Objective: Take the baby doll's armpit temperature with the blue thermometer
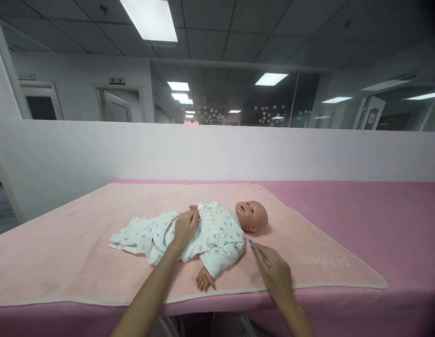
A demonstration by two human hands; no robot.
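Observation:
A baby doll (253, 217) lies on its back on a peach blanket (80, 210), its head to the right. It wears a white printed top (217, 229) and matching trousers (147, 234). Over the doll's waist, my left hand (186, 227) is closed, fingertips beside the doll's far hand (193, 207); what they grip, if anything, is hidden. My right hand (273, 269), just above the blanket near the doll's shoulder, pinches a thin stick with a blue tip (251, 241). That tip points toward the doll's neck and appears apart from it. The doll's near hand (205, 279) rests by the blanket's front edge.
The blanket covers part of a pink-covered table (379, 220). A low white partition (238, 152) runs along the back, with glass above it. Part of a white wall (6, 164) rises at the left. Pale lettering (326, 261) marks the blanket's right side.

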